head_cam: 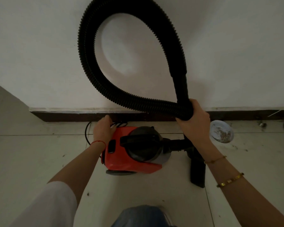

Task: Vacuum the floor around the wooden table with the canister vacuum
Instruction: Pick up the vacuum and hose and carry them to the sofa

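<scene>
An orange canister vacuum with a black lid and carry handle stands on the tiled floor against the dark skirting board. Its black ribbed hose rises in a big loop in front of the white wall. My right hand is closed around the hose where its two runs cross, lifting the loop. My left hand rests on the vacuum's rear left corner, fingers around the coiled black power cord there. A black nozzle lies on the floor to the right of the vacuum. No wooden table is in view.
A small round dish holding debris sits on the floor by the skirting at right. Dark specks litter the pale tiles. A wall corner juts in at the far left. My knee in blue fabric is at the bottom.
</scene>
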A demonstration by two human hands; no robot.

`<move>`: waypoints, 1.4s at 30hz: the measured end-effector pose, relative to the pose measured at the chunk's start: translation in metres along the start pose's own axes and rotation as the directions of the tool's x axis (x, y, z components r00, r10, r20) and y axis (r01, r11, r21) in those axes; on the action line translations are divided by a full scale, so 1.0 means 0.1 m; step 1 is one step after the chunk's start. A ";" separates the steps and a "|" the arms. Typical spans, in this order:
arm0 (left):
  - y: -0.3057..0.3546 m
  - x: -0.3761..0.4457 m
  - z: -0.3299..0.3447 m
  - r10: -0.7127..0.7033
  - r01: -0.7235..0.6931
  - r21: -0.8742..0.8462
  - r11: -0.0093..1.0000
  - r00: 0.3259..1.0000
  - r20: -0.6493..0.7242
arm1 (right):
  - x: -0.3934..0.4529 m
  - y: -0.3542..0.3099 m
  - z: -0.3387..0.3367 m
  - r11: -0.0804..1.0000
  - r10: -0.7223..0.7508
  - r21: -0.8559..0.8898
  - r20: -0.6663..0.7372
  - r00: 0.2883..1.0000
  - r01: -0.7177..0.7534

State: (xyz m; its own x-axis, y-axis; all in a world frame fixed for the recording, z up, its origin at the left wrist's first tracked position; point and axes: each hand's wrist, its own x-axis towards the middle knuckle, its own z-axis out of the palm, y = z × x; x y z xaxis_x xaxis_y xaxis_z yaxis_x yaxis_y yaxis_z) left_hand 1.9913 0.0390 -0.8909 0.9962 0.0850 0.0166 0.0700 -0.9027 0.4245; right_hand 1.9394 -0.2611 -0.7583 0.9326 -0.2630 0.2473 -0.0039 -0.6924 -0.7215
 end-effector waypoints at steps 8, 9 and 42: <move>0.09 0.31 0.13 0.224 -0.341 0.290 0.894 0.902 0.369 | 0.00 0.00 0.01 1.000 0.006 -0.016 -0.004 1.000 -0.007; 0.08 0.32 0.13 0.202 -0.358 0.316 0.879 0.878 0.434 | 0.00 0.00 0.01 1.000 0.007 -0.019 -0.004 1.000 -0.007; 0.77 -0.69 -0.44 0.466 -0.470 -0.055 0.881 0.841 0.275 | -0.06 -0.03 0.05 0.999 0.039 -0.035 -0.051 0.998 -0.041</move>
State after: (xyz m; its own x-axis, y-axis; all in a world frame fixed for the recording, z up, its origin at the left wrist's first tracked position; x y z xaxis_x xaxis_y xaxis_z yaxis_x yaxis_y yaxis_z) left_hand 1.9262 -0.0181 -0.8196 0.8845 -0.4650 -0.0369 -0.4096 -0.8120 0.4157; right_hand 1.9354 -0.2539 -0.7610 0.9122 -0.3233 0.2516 -0.0542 -0.7040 -0.7081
